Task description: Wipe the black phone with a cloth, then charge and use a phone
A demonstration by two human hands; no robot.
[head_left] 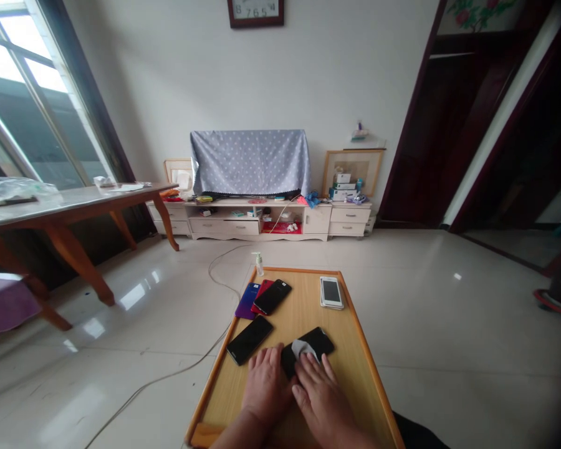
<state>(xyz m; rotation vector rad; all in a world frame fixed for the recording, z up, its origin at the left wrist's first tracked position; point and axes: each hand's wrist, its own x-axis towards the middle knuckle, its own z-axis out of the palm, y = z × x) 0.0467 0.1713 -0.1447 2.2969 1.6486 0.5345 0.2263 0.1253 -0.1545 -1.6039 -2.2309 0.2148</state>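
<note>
Wooden table (355, 349), unbranded phone (315, 342) under hands (294, 390)

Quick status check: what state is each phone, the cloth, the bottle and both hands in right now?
Black phone: flat, screen dark, under both hands.
White cloth: pressed on that phone.
Left hand: flat, steadying the phone.
Right hand: fingers on the cloth.
Second black phone: flat, dark.
Stacked phones: overlapping.
White phone: flat.
Pump bottle: upright.

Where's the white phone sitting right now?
In the head view, the white phone lies near the far right corner of the wooden table, apart from the dark phones on the left.
</note>
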